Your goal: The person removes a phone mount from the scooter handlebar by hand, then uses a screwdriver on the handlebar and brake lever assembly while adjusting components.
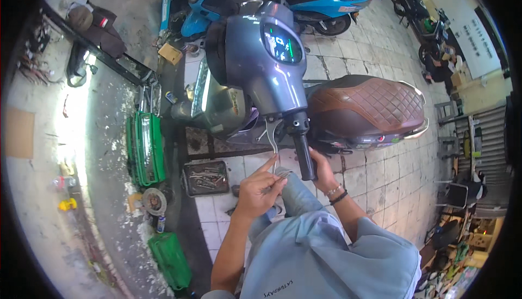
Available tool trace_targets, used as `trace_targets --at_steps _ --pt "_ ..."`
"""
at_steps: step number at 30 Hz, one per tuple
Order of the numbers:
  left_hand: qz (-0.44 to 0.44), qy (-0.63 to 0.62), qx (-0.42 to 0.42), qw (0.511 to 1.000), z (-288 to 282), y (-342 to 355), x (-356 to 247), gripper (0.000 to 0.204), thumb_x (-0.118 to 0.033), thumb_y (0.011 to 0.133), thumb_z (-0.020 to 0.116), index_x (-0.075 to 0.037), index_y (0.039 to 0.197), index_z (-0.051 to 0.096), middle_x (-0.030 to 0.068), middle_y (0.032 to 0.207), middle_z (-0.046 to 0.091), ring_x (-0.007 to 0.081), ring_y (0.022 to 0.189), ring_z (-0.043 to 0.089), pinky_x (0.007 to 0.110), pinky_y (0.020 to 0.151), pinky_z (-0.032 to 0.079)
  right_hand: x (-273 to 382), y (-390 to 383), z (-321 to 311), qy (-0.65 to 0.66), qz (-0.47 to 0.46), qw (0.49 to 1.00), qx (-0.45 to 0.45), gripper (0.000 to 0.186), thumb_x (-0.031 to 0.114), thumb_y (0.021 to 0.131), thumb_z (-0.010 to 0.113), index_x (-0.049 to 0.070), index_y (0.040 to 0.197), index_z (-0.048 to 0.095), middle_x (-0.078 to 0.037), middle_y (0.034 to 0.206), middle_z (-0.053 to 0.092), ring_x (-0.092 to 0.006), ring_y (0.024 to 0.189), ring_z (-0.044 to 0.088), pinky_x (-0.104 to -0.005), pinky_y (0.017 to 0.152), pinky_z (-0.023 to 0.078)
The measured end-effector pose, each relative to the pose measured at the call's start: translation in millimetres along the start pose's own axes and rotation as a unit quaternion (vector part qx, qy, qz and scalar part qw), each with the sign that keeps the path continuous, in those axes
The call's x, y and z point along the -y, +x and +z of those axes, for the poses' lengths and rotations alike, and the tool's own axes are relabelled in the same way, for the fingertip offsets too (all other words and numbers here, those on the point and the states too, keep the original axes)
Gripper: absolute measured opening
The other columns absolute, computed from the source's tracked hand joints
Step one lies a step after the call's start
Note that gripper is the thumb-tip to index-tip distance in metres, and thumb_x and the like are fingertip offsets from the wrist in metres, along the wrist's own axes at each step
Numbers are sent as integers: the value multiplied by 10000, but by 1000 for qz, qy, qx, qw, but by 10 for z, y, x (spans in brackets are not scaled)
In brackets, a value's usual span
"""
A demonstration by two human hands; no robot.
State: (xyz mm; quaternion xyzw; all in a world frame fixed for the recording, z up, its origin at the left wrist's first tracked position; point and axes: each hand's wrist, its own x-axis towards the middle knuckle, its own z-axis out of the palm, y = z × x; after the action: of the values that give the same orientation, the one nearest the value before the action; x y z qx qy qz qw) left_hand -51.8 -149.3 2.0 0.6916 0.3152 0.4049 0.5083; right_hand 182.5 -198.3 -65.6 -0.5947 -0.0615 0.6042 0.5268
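A grey scooter (255,76) fills the middle, with a lit dash (280,43) and a brown quilted seat (370,108). My left hand (260,190) has its bent fingers at the lower end of the silver brake lever (273,136), closed on it, the index finger stretched along it. My right hand (325,174) is curled behind the black handlebar grip (304,157), its fingertips mostly hidden. My jeans-clad leg (296,195) is below the grip.
A tray of wrenches (187,179) lies on the tiled floor at left, near green toolboxes (168,261) and a ledge with clutter. A blue scooter (326,5) stands behind. Dark motorcycles (429,38), stools (448,111) and a chair (459,193) line the right.
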Motion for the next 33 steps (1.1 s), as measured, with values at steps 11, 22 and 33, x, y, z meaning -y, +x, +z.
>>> trace_targets --at_steps 11,22,33 --pt "-165 124 158 966 -346 403 -291 261 -204 917 778 -34 718 781 178 983 780 236 1135 732 286 774 576 7 -563 573 -231 -319 897 -199 321 310 955 749 47 1139 761 -11 861 580 -70 725 517 -263 614 411" --pt "-231 115 377 890 -837 1301 -370 220 -169 1001 694 6 1119 756 120 1116 785 169 1037 733 317 920 550 146 -767 816 -172 -288 890 -310 466 243 832 845 87 1257 733 -50 941 580 -140 726 476 -307 654 409" --pt "-134 94 499 851 -1867 1960 73 245 -242 989 697 -60 1147 737 126 1013 774 220 929 751 339 838 563 -192 -736 1312 -218 -292 764 -532 431 347 855 825 104 1204 757 -168 981 638 -343 925 640 -399 817 498"
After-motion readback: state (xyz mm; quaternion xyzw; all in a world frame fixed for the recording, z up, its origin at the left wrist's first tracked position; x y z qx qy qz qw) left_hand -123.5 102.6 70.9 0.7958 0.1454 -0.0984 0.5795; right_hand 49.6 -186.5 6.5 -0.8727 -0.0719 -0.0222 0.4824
